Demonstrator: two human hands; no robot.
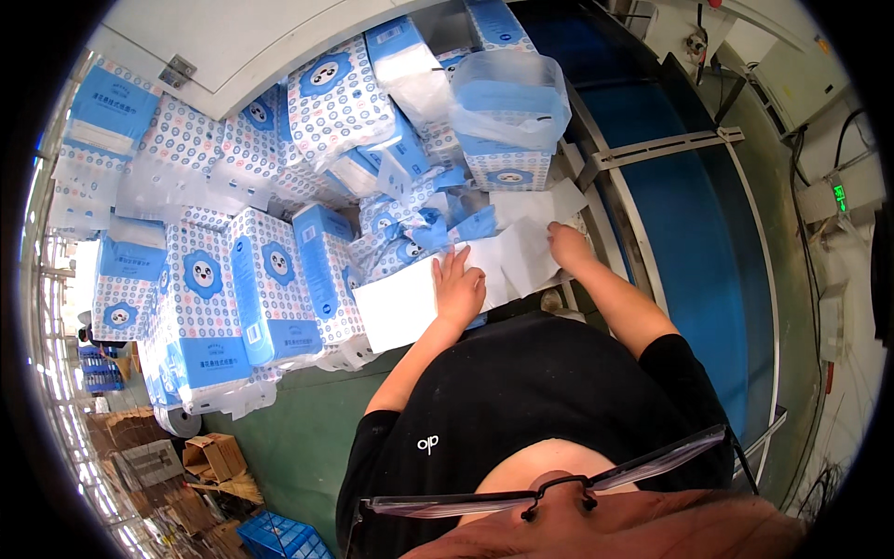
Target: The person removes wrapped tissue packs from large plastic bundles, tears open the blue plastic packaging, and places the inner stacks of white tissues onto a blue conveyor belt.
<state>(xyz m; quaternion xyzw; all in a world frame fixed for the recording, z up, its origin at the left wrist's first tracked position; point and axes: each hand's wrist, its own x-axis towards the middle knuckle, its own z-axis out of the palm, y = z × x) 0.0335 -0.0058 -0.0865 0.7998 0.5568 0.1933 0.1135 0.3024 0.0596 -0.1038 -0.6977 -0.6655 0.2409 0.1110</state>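
A white stack of tissue paper (400, 303) lies at the near edge of the work surface. My left hand (458, 287) rests on it with the fingers apart. To the right, my right hand (568, 248) pinches the edge of loose white tissue sheets (529, 250), which are folded and spread unevenly. Just beyond both hands sits a crumpled heap of blue and white printed wrapping film (407, 222). A tissue pack (507, 168) stands behind the sheets, with clear plastic film (510, 93) bunched over its top.
Upright printed tissue packs (277, 289) crowd the left, and more packs (340, 93) are piled at the back below a white panel (251, 37). A blue conveyor belt (684, 242) with metal rails runs along the right. A blue crate (282, 538) and cardboard box (216, 456) are on the floor.
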